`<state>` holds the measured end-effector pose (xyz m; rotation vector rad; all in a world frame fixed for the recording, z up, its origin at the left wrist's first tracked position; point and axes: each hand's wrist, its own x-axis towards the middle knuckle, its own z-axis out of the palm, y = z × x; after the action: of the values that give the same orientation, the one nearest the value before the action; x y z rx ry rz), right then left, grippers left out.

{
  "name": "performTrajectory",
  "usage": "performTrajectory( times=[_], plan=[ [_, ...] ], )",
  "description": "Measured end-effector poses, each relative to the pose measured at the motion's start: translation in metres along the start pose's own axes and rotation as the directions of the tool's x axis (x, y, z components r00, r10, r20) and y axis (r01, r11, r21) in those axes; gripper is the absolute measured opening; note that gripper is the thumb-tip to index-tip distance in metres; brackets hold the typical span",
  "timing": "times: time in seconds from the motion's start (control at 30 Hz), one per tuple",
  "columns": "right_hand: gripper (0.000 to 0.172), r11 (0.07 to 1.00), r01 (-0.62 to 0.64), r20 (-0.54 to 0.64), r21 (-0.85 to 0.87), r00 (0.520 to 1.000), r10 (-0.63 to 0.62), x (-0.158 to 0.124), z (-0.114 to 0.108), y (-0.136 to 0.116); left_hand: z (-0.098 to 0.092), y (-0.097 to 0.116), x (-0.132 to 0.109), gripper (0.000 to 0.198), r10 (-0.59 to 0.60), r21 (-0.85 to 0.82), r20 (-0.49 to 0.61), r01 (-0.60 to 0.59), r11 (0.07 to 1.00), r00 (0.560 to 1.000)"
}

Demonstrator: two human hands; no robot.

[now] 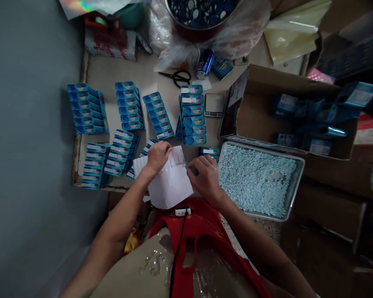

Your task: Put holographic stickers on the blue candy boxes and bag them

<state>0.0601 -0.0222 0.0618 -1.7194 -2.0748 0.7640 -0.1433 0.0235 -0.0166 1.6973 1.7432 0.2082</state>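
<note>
Under left grip (158, 157), beside right grip (204, 174), a white paper sheet (173, 186).

The pale worktop (102, 70), brown along its left edge, carries blue packs (194, 121) set in several neat rows, some slanted, those at the front left showing white strips. Behind the rows lie black-handled scissors (174, 77), a blue can (205, 64), a small blue box (222, 68) and crumpled clear plastic (248, 31). A small scale (214, 102) sits just right of the rightmost long row.
</note>
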Motion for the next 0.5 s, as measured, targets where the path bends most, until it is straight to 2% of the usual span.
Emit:
performTrajectory(
  times=[0.07, 0.13, 0.2, 0.23, 0.3, 0.37, 0.43, 0.5],
  plan=[
    [0.013, 0.979, -0.103, -0.004, 0.179, 0.994, 0.105, 0.015, -0.019, -0.006, 0.007, 0.0, 0.005, 0.016, -0.013, 0.024, -0.06, 0.014, 1.0, 0.998],
    [0.012, 0.915, -0.185, 0.027, 0.358, 0.982, 0.188, 0.035, -0.036, -0.009, 0.006, 0.006, 0.01, 0.019, -0.062, -0.071, -0.211, 0.048, 0.996, 0.976],
    [0.012, 0.846, -0.225, 0.055, 0.484, 0.972, 0.227, 0.06, -0.045, -0.008, -0.002, 0.016, 0.016, 0.024, -0.157, -0.322, -0.331, 0.046, 0.946, 0.93],
    [0.013, 0.817, -0.233, 0.062, 0.527, 0.97, 0.237, 0.073, -0.047, -0.005, -0.009, 0.023, 0.02, 0.029, -0.211, -0.479, -0.335, 0.026, 0.877, 0.918],
    [0.016, 0.775, -0.242, 0.078, 0.584, 0.967, 0.244, 0.096, -0.044, 0.001, -0.023, 0.035, 0.027, 0.049, -0.275, -0.754, -0.224, 0.013, 0.657, 0.935],
    [0.019, 0.753, -0.253, 0.095, 0.608, 0.964, 0.247, 0.114, -0.037, 0.01, -0.035, 0.043, 0.035, 0.068, -0.259, -0.892, -0.052, 0.072, 0.446, 0.964],
    [0.021, 0.75, -0.257, 0.101, 0.61, 0.963, 0.249, 0.125, -0.03, 0.018, -0.04, 0.047, 0.041, 0.078, -0.225, -0.935, 0.058, 0.131, 0.329, 0.973],
    [0.021, 0.765, -0.248, 0.088, 0.594, 0.966, 0.245, 0.13, -0.024, 0.024, -0.04, 0.047, 0.045, 0.079, -0.21, -0.949, 0.089, 0.146, 0.278, 0.974]
  ],
)
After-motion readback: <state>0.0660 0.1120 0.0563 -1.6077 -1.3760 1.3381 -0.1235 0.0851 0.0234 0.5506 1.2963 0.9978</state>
